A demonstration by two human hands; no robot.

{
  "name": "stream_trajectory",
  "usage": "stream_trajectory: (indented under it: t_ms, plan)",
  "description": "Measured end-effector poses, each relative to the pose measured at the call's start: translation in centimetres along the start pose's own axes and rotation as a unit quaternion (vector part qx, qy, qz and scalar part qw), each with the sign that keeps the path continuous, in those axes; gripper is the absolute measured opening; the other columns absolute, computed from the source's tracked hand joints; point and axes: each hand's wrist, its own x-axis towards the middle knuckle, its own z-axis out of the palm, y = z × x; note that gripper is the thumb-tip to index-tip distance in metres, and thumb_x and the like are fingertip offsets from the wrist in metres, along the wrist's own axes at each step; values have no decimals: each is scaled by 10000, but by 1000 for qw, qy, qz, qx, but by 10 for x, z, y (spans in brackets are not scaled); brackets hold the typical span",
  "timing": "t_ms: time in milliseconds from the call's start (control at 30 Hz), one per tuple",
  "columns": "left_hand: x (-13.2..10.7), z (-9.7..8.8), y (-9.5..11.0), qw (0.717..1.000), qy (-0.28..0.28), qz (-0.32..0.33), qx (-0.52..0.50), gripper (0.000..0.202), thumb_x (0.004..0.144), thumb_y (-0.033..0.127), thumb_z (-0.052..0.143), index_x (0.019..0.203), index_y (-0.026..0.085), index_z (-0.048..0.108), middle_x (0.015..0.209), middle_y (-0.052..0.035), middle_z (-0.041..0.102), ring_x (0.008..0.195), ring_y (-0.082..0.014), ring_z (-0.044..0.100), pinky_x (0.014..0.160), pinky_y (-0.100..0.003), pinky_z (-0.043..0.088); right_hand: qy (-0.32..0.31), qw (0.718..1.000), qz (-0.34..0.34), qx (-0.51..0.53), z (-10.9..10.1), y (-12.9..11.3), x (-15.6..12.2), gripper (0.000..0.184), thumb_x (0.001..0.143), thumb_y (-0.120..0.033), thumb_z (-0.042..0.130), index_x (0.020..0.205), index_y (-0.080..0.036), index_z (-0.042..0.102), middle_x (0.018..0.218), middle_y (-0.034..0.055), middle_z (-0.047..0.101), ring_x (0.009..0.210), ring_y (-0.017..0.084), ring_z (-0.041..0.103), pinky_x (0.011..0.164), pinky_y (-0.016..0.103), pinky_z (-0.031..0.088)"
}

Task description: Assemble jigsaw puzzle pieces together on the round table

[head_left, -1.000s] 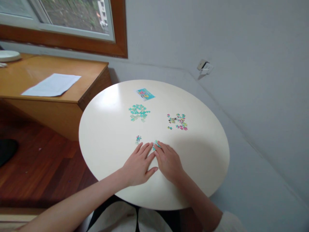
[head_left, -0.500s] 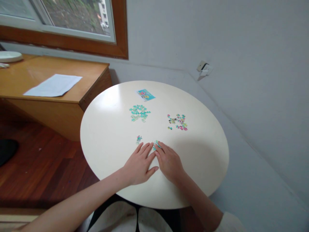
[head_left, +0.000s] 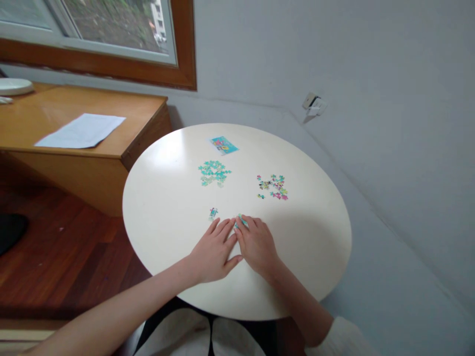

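Note:
Small teal jigsaw puzzle pieces (head_left: 241,221) lie on the white table under and between my fingertips, partly hidden. My left hand (head_left: 216,251) lies with fingers spread, its fingertips at the left side of these pieces. From the right, my right hand (head_left: 258,243) presses its bent fingers onto the same pieces; a piece may be under them. Just beyond my left fingertips is a small joined puzzle cluster (head_left: 213,213). A pile of teal pieces (head_left: 214,173) lies farther back, and multicoloured pieces (head_left: 274,187) are to the right.
The oval white table (head_left: 163,212) stands against the wall. A colourful picture card (head_left: 224,145) lies near its far edge. A wooden desk (head_left: 148,111) with a paper sheet (head_left: 81,130) is at the left. A wall socket (head_left: 314,105) holds a plug.
My right hand has shifted slightly left, its fingers more bent over the pieces. My left hand stays nearly in place.

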Motion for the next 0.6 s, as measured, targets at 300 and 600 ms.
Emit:
stream_trajectory:
  t_ms: [300,600]
  plan:
    - [0,1,0,1000,6,4,8,512,882,479,379,1199,99,511,1385,-199,412,1286,-311,364,1073,-495,253,37,999,-35,2,6,4,-9,345,919,-215,357,1127,-115,614,1159,147,624,1049,226,584,871,361,476]
    - [0,0,-1,1000,-22,3,-9,564,878,482,375,1247,68,473,1396,-205,394,1307,-322,327,1088,-500,223,-17,999,-6,-36,-6,-6,2,317,918,-282,391,1072,-138,628,1086,146,638,953,229,593,788,356,478]
